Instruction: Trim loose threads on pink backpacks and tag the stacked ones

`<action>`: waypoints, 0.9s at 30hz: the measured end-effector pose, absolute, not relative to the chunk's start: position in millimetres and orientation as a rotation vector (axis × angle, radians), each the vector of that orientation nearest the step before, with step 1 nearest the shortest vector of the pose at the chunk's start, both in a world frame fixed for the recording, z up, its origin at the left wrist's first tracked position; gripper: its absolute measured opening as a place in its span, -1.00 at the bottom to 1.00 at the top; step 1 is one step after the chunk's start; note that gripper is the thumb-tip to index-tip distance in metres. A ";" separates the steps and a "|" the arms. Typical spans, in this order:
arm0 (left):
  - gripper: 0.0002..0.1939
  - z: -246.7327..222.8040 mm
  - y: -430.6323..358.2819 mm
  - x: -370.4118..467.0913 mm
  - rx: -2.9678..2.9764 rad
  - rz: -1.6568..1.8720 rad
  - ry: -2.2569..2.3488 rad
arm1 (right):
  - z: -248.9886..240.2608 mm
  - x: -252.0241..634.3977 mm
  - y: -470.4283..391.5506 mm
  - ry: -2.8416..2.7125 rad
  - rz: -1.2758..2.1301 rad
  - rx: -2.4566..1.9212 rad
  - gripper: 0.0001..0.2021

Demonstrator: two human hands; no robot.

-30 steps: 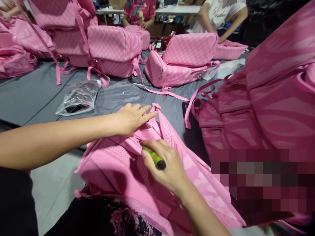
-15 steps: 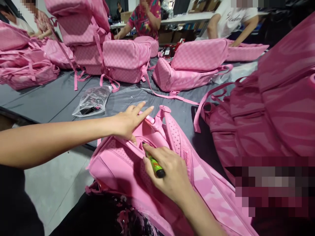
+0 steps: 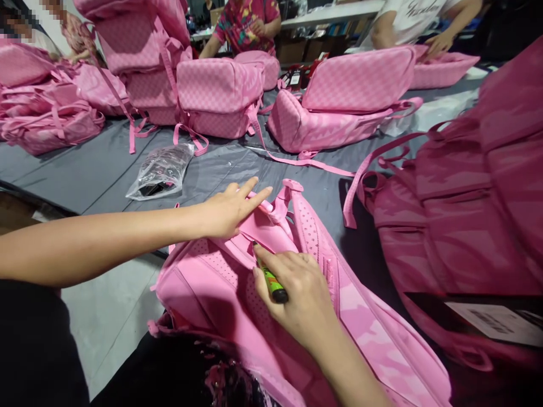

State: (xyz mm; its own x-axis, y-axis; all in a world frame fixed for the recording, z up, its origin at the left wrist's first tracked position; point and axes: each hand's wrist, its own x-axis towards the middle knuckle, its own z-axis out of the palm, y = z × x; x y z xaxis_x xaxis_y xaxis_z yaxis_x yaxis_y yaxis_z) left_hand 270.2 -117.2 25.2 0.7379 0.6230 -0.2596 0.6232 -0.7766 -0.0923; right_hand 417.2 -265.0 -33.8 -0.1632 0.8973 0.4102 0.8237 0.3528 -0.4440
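Observation:
A pink backpack point(image 3: 193, 291) lies before me, its padded, dotted back panel and shoulder strap point(image 3: 309, 226) facing up. Across its top end rests my left hand point(image 3: 231, 212), palm down, fingers stretched out and apart. My right hand point(image 3: 303, 291) is closed round a green marker pen point(image 3: 271, 280) with a black end. The pen's dark front end point(image 3: 255, 244) points at the pink fabric near the top of the back panel, just below my left hand. Whether it touches the fabric I cannot tell.
On the grey-covered table point(image 3: 102, 164) lies a clear plastic bag point(image 3: 163, 169) with dark items. Pink backpacks point(image 3: 218, 87) stand stacked behind it. A darker pink backpack point(image 3: 453, 226) with a barcode label point(image 3: 496, 322) rises at the right. People work across the table.
My right hand and the marker have shifted slightly right in the view. My left hand still lies on the backpack, its thumb drawn in. A person's hand across the table has moved.

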 end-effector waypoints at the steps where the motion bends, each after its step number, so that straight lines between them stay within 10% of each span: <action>1: 0.07 26.6 -117.2 270.6 2.904 -0.439 1.063 | -33.5 418.1 -264.5 -2.000 0.168 -1.496 -0.72; 27: 0.13 36.8 -93.7 236.0 2.652 -0.435 1.085 | -24.3 381.0 -268.4 -2.008 0.148 -1.317 -0.68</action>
